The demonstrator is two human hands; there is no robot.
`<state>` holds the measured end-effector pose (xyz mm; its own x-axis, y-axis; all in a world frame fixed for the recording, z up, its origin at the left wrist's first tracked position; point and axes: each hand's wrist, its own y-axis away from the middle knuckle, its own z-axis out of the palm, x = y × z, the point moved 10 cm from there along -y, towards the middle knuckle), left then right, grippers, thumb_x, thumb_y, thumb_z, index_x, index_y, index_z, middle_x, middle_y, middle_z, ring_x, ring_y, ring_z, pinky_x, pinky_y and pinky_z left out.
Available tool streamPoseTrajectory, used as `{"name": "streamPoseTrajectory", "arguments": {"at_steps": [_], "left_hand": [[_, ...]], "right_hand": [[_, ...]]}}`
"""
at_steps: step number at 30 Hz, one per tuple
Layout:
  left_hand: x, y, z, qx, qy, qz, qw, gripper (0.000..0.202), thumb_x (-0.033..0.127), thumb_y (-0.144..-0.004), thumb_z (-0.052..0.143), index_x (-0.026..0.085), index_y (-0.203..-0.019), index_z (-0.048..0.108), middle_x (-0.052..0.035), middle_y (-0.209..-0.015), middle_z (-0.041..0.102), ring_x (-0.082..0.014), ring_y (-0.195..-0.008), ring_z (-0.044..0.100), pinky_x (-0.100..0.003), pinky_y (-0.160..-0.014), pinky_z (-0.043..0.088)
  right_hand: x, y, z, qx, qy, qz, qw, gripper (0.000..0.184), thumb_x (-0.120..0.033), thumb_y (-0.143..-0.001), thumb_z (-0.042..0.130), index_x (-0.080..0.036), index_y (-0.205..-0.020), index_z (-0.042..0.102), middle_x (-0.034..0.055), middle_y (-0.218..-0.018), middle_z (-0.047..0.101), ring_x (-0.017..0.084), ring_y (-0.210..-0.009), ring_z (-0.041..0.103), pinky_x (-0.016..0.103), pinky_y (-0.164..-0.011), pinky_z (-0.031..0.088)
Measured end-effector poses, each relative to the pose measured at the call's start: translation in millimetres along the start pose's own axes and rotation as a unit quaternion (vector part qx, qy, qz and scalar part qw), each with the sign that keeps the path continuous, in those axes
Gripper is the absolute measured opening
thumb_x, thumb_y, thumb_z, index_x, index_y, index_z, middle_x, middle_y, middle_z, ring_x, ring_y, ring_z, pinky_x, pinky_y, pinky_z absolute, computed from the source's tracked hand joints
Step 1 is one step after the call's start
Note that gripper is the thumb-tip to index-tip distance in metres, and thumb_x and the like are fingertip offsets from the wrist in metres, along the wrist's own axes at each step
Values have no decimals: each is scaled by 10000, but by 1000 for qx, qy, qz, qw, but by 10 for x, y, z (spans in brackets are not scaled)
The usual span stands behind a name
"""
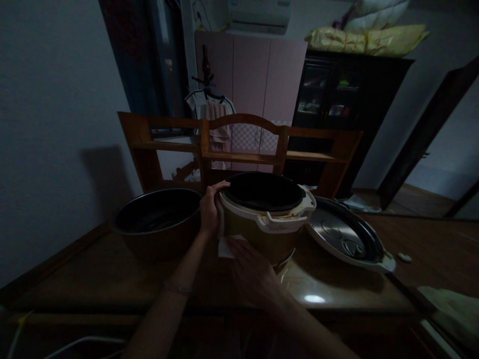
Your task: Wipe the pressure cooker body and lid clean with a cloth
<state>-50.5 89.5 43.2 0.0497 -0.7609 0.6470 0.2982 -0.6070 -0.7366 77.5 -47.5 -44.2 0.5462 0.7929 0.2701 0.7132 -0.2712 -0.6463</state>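
No text can be read here tbh. Nothing legible is found on the cooker (pixel 262 235), and everything else is too dark and blurry for any label, brand or number to be made out.
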Motion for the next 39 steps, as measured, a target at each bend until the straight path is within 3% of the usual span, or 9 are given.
{"name": "streamPoseTrajectory", "arguments": {"at_steps": [8, 18, 29, 34, 39], "left_hand": [[47, 6, -4, 1, -10, 4, 1000, 578, 513, -1044, 247, 225, -1027, 748, -61, -1216, 729, -246, -1279, 601, -419, -1168, 373], [64, -3, -9, -1, -30, 11, 999, 588, 510, -1045, 240, 218, -1025, 750, -68, -1206, 732, -244, -1268, 607, -419, -1165, 376], [74, -16, -15, -9, -38, 17, 999, 585, 516, -1044, 243, 225, -1025, 750, -64, -1196, 733, -241, -1275, 603, -415, -1164, 381], [89, -11, -8, -10, -33, 20, 999, 576, 514, -1043, 255, 221, -1024, 750, -67, -1189, 735, -239, -1262, 613, -407, -1159, 384], [62, -24, -25, 0, -34, 14, 999, 576, 532, -1035, 267, 225, -1023, 754, -63, -1178, 742, -239, -1251, 623, -410, -1158, 391]], "right_hand": [[-156, -202, 423, -62, 17, -18, 998, 281, -227, -874, 650, 9, -971, 769, 308, -1333, 616, 357, -1342, 537, 452, -1225, 329], [-157, -3, 452, -25, 12, -24, 999, 244, -224, -882, 644, -33, -960, 774, 272, -1303, 652, 330, -1307, 572, 428, -1193, 384], [-51, 273, 161, 19, -35, 10, 999, 225, -160, -930, 579, -76, -1057, 745, 182, -1267, 699, 265, -1265, 617, 389, -1104, 516], [44, 448, -131, 29, -66, 19, 997, 288, -126, -932, 569, -81, -1180, 708, 161, -1291, 694, 250, -1268, 622, 386, -1090, 538], [147, 590, -344, 16, -89, 23, 996, 300, -71, -910, 554, -134, -1150, 722, 145, -1300, 692, 235, -1270, 625, 408, -1091, 540]]}}
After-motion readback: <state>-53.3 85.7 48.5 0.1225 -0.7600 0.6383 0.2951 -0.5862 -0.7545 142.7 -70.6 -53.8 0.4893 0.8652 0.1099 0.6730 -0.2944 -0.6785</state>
